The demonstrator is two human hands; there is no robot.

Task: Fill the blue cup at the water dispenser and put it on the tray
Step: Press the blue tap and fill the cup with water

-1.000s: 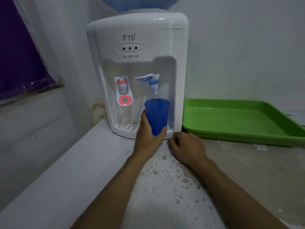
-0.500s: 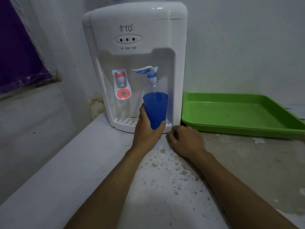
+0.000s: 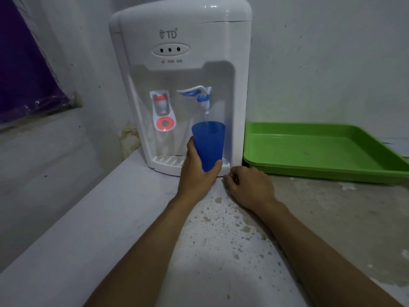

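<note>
My left hand [image 3: 195, 169] grips the blue cup [image 3: 209, 144] from below and holds it upright under the blue tap [image 3: 203, 100] of the white water dispenser [image 3: 181, 41]. A thin stream of water runs from the tap into the cup. The tap's lever is raised. My right hand [image 3: 247, 187] rests on the counter with curled fingers and nothing in it, just right of the dispenser's drip grate [image 3: 168, 161]. The green tray [image 3: 321, 149] lies to the right of the dispenser, with nothing on it.
The dispenser stands in a corner on a speckled, stained counter [image 3: 221, 240]. A red hot-water tap [image 3: 162, 105] is left of the blue one. A purple curtain [image 3: 24, 69] hangs at the far left above a ledge. The wall is close behind the tray.
The whole scene has slid down a little in the view as my head tilted up. The cup stays under the running tap and both hands hold their places.
</note>
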